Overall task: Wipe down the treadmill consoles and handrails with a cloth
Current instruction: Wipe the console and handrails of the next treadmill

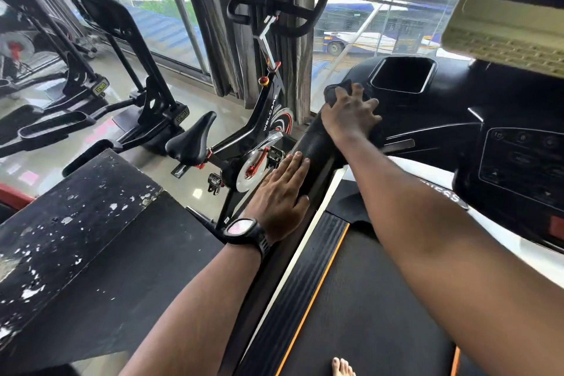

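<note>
Toes (343, 366) rested on the belt (366, 299). My left hand (280, 192) lay flat on the handrail (314, 143). My right hand (348, 113), fingers splayed, pressed the cloth (334, 91) onto the console (457, 107) corner. It seemed soft, light and prone to bunching, best held under a flat palm.

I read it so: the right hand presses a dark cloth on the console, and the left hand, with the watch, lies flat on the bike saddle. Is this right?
Not quite. In the head view the left hand lies flat on the treadmill handrail, not on the saddle. The right hand does press the cloth on the console.
</note>
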`<state>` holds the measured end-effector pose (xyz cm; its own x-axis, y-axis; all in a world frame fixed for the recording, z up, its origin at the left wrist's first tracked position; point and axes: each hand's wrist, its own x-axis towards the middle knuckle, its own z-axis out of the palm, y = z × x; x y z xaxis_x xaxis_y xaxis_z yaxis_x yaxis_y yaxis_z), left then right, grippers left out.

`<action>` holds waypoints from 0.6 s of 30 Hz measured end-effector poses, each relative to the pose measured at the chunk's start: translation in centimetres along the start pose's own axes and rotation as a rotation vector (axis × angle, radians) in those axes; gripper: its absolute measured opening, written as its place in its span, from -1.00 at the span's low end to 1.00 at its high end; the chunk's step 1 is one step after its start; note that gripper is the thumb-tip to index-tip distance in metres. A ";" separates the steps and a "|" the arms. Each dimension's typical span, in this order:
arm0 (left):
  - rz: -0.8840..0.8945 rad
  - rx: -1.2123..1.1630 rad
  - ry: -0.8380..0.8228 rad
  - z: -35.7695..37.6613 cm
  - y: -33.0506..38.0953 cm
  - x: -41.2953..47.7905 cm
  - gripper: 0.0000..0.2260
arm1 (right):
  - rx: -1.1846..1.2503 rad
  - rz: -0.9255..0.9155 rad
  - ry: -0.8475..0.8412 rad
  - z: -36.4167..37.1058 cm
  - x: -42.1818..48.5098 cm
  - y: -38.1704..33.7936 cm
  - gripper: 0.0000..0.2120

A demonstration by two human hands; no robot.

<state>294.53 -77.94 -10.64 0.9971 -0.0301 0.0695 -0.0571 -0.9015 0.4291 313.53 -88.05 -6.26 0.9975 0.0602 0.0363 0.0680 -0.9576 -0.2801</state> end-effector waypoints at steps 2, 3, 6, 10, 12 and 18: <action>-0.002 0.002 -0.007 -0.1 0.1 0.1 -0.36 | -0.043 -0.142 0.034 0.4 -1.0 0.6 -0.53; -0.002 0.003 -0.003 -0.1 0.1 0.1 -0.35 | -0.055 -0.215 0.026 0.2 -0.6 1.1 -0.54; 0.006 -0.005 0.006 -0.1 0.1 0.0 -0.36 | -0.016 -0.163 -0.056 -1.2 2.1 2.6 -0.51; 0.009 -0.003 0.014 -0.1 0.0 0.1 -0.37 | 0.003 0.035 0.018 -0.3 0.1 1.7 -0.47; 0.017 0.008 0.024 0.0 0.0 0.2 -0.37 | -0.046 -0.007 0.052 0.6 -2.8 1.0 -0.47; 0.028 0.015 0.043 0.1 0.0 0.2 -0.38 | -0.288 -0.119 0.167 1.0 -6.1 6.3 -0.51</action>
<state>294.77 -77.96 -10.69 0.9921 -0.0368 0.1202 -0.0836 -0.9069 0.4130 307.86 -94.13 -9.22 0.9645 0.1525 0.2156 0.1524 -0.9882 0.0168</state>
